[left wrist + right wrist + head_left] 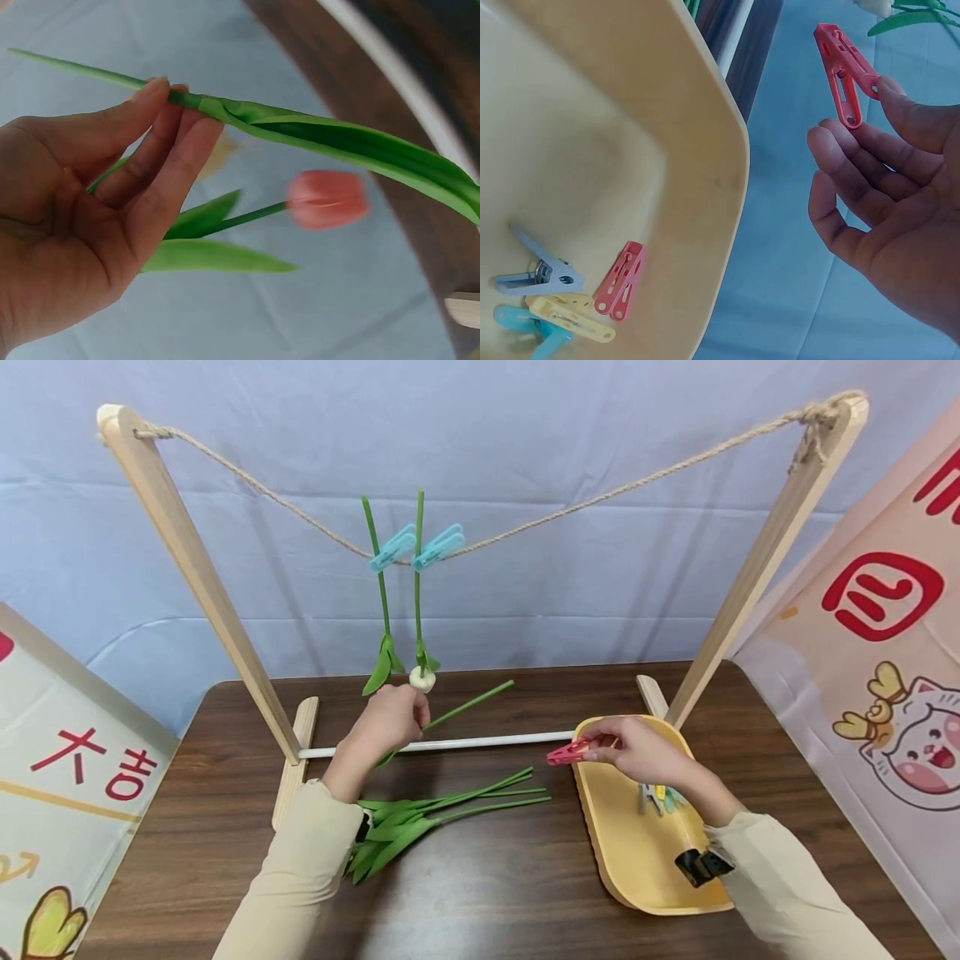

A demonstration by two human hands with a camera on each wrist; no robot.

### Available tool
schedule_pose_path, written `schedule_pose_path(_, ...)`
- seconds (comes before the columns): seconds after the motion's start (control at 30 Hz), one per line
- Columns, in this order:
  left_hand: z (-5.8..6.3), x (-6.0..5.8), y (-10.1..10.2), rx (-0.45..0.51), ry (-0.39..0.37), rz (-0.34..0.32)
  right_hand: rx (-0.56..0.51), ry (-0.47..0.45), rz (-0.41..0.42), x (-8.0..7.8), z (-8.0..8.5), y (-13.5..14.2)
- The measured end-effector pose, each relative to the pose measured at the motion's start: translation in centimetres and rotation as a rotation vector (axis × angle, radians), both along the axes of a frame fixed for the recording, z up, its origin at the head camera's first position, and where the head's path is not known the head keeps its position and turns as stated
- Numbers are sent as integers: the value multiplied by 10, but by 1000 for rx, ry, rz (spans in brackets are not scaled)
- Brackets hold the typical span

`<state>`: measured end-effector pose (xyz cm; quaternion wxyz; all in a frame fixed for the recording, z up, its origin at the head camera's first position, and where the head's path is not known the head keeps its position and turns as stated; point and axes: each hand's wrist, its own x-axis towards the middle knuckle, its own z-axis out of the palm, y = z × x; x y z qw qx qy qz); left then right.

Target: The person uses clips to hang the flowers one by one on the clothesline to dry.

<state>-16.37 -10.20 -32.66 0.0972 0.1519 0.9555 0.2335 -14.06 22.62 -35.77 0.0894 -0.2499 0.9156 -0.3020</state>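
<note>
Both hands are occupied: the left hand (390, 718) pinches a leafy flower stem (190, 100) between thumb and fingertips, and the right hand (637, 747) holds a red clip (847, 56) between thumb and fingers. Only the right wrist view shows a second red clip (622, 270) in the yellow basket (637, 860), near a grey clip (559, 279), a yellow clip (577, 322) and a teal clip (517, 317); only the left wrist view shows a coral-pink tulip (326, 199) beyond the left hand. Slim and green, the held stem bears a long folded leaf (352, 142); its bloom cannot be made out. It slants up and rightward from the left hand, its bare end between the hands. The held clip sits over the basket's left rim. Nearer the person, a bundle of leafy stems (405, 827) lies on the tabletop (495, 893). Past the hands, two hanging stems (417, 602), fixed by light blue clips (438, 547), hang upside down from a rope (600, 502); one ends in a white bloom (422, 680).
</note>
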Motion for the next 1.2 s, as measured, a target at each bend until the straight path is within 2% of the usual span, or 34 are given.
schedule_pose_path(0.13,18,4,6,66,73,24,12,1,-17,0,1,2)
schedule_pose_path(0.27,31,6,10,140,146,54,30,28,-32,1,3,4)
schedule_pose_path(0.6,47,6,22,281,358,127,14,45,-29,1,7,6)
schedule_pose_path(0.73,51,5,25,313,382,151,5,54,-24,-1,11,5)
schedule_pose_path(0.97,57,3,26,337,370,174,12,121,-1,-8,27,-4)
schedule_pose_path(1.2,57,1,27,354,396,182,68,226,17,-20,57,-26)
